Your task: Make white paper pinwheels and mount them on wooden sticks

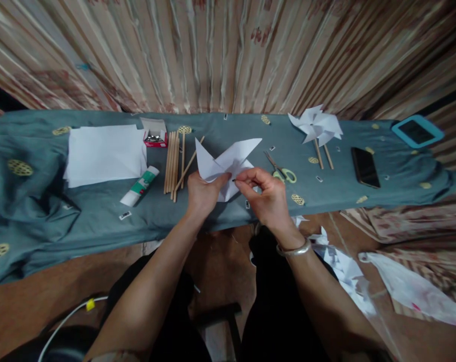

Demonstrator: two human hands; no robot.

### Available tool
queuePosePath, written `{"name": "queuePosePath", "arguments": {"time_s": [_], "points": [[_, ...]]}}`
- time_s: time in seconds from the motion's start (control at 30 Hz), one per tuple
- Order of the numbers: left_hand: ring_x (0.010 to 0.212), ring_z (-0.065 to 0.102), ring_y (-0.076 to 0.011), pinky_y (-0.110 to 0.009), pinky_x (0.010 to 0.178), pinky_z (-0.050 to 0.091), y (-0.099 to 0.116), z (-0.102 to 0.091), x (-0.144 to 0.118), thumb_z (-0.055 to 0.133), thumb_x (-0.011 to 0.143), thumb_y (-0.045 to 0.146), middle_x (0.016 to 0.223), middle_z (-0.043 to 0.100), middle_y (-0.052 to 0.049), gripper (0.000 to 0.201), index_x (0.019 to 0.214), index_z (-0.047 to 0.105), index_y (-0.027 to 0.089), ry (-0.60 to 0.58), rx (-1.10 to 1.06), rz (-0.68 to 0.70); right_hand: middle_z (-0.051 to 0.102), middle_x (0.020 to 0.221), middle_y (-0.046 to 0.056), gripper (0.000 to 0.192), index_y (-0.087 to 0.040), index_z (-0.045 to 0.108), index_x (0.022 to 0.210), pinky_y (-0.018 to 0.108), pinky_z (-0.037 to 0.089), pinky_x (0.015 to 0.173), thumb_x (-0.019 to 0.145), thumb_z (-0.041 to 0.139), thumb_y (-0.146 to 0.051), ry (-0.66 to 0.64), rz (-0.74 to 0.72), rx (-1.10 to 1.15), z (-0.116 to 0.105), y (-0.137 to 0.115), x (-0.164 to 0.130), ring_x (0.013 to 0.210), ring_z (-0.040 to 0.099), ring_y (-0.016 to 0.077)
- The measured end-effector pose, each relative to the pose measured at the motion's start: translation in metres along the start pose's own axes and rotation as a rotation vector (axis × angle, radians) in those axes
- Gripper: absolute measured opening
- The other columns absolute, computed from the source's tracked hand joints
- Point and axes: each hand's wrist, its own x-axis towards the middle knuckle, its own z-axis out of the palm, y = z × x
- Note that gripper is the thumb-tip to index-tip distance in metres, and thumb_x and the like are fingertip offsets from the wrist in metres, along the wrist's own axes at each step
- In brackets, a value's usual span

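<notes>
A white paper pinwheel [228, 163] with folded blades is held over the table's front part. My left hand [205, 193] is closed on its lower left side, with the thumb pressed near the centre. My right hand [263, 193] pinches a small dark pin [234, 180] between thumb and forefinger, close to the pinwheel's middle. Whether the pin's point touches the paper is too small to tell. Just right of the pinwheel lie scissors [282, 171] with pale green handles, partly behind my right hand.
On the cloth-covered table [167, 216] are a paper stack [105, 153], a red box [155, 138] of small metal pieces, a glue tube [140, 187] and several wooden sticks [173, 161]. Finished pinwheels [316, 125], a phone [365, 167] and a blue-framed tablet [417, 131] lie right. Paper scraps [344, 266] litter the floor.
</notes>
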Motion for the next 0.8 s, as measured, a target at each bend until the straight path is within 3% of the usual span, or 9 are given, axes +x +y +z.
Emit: {"name": "queuePosePath", "arguments": {"time_s": [0.33,0.53,0.8], "points": [[0.065,0.066,-0.0200,-0.028,0.060,0.052,0.0050,0.0018,-0.0016,0.078,0.055,0.030,0.069,0.072,-0.004,0.023,0.068,0.069,0.014,-0.004,-0.002,-0.036,0.070,0.084,0.001,0.009,-0.025,0.066,0.084,0.029,0.049,0.075,0.088,0.060,-0.021,0.058,-0.164,-0.353,-0.0043,-0.0042,-0.0067,0.077,0.060,0.0162],[0.065,0.066,-0.0181,-0.027,0.061,0.052,0.0069,0.0033,-0.0050,0.079,0.053,0.026,0.071,0.073,-0.005,0.023,0.070,0.070,0.013,-0.036,-0.086,-0.066,0.066,0.079,-0.001,0.008,-0.024,0.066,0.082,0.027,0.047,0.071,0.087,0.061,-0.019,0.040,-0.142,-0.288,-0.0037,-0.0008,-0.0051,0.072,0.058,0.0142],[0.066,0.066,-0.0179,-0.027,0.062,0.052,0.0061,0.0008,-0.0058,0.081,0.052,0.026,0.073,0.073,-0.004,0.025,0.071,0.071,0.013,-0.074,-0.119,-0.100,0.057,0.071,-0.002,0.004,-0.022,0.067,0.080,0.027,0.045,0.068,0.083,0.064,-0.022,0.026,-0.003,-0.095,-0.0043,0.0041,-0.0038,0.067,0.053,0.0128]]}}
